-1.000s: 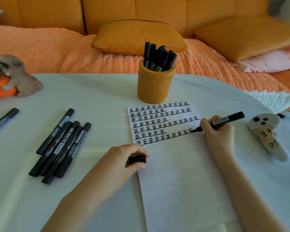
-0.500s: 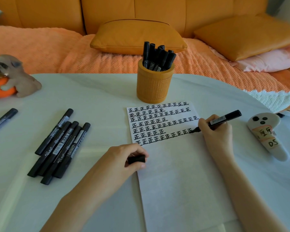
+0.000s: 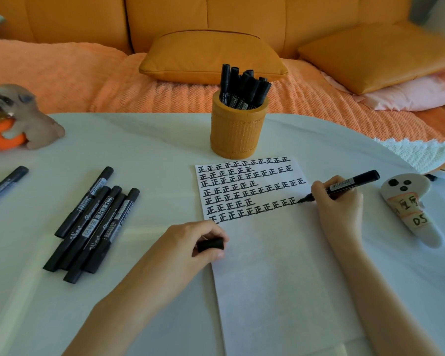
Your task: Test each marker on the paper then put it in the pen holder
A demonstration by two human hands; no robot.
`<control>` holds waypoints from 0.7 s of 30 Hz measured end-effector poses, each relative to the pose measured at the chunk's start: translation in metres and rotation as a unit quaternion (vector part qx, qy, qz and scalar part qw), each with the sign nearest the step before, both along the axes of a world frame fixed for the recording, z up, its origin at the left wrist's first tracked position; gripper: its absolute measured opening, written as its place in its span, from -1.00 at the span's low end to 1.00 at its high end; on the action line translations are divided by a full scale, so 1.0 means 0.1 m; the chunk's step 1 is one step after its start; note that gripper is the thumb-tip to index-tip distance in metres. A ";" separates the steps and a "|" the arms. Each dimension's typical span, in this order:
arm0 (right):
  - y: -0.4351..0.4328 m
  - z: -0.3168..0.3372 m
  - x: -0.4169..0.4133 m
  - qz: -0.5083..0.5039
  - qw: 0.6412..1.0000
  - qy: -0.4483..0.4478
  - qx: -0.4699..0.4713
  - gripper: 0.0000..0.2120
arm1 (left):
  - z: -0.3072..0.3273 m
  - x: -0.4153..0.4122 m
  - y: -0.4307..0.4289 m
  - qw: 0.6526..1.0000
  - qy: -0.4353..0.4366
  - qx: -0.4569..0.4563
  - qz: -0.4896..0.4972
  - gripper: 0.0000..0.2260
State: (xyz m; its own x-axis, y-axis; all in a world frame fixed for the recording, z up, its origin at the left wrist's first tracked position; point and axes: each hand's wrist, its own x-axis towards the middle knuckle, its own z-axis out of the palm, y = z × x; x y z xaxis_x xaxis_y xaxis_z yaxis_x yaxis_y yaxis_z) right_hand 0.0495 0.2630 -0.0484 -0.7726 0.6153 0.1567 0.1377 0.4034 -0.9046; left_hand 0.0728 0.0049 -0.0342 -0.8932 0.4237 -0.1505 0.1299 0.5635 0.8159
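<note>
Currently the uncapped black marker point(image 3: 350, 183) is in the right hand point(image 3: 341, 210): thumb and fingers curled round the barrel near the tip end. The nib touches the paper point(image 3: 280, 291) at the right end of the bottom row of 正 marks, just left of that hand. The barrel tilts up and off to the right.

The left hand point(image 3: 188, 249) pinches the marker cap point(image 3: 210, 244) between thumb and fingers, with the cap roughly level. This hand rests at the paper's left edge, just below the written rows. Rows of 正 fill the far part of the sheet; the part between the hands and nearer is blank.

The pen holder point(image 3: 238, 129), an orange ribbed cylinder, stands beyond both hands, just past the paper's far edge. It holds a bunch of black markers point(image 3: 242, 86), leaning.

Left of the left hand lie five capped markers point(image 3: 93, 224), bunched side by side on the white table point(image 3: 139, 140). One more marker point(image 3: 5, 183) lies further left, well apart, cut by the frame edge.

Right of the right hand is a white ghost-shaped object point(image 3: 411, 209), lying flat, with a label reading "DS". Far left, beyond the left hand, sits a dog figurine point(image 3: 23, 119) against something orange.

Beyond the table is an orange sofa point(image 3: 75, 27) with cushions.
</note>
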 end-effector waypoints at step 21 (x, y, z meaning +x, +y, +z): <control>-0.70 0.26 0.22 0.206 0.909 0.015 -0.363 -0.80 | 0.14 -0.01 0.12 0.983 0.039 0.123 0.133 -0.82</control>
